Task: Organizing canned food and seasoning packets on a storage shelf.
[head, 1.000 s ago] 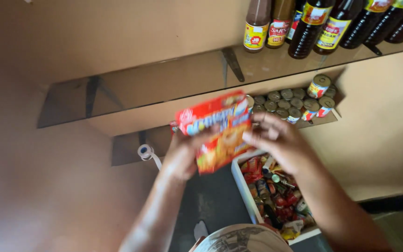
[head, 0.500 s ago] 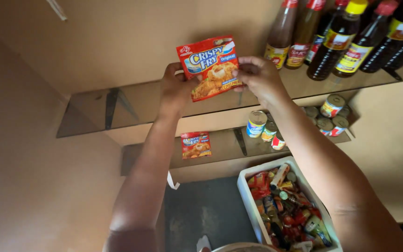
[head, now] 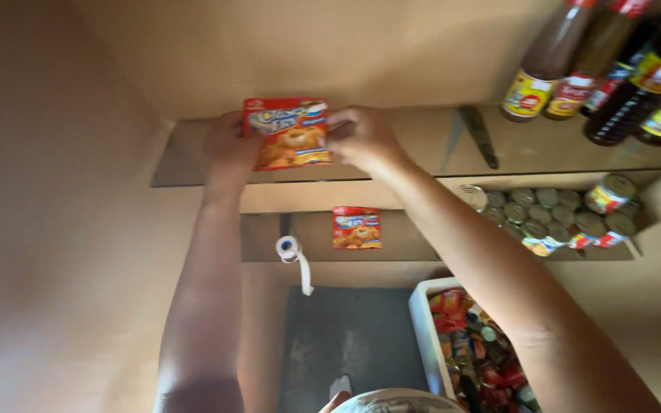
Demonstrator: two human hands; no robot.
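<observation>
**Flat packet held up at the top shelf**

A flat, glossy red-and-orange sachet (head: 288, 133) is held in the upper centre of the frame, upright against the front edge of the upper glass shelf (head: 422, 149). It is gripped from both sides: the left hand (head: 229, 147) is wrapped round its left edge, fingers closed behind it, and the right hand (head: 361, 136) is pinched onto its right edge, fingers curled tight on the packet. Both bare forearms are stretched up from the bottom of the frame.

On the same smooth, reflective shelf, at the upper right, tall dark sauce bottles (head: 621, 76) with yellow and red labels are stood in a row. Below, on the lower shelf (head: 422, 243), a second matching sachet (head: 357, 228) is seen standing alone at centre, with round tins (head: 552, 218) packed together to its right. A small white roll (head: 291, 251) with a loose curling strip is hung at the lower shelf's left end. At lower right, a white rectangular tub (head: 422, 329) crammed with crinkled red packets is seen.
</observation>
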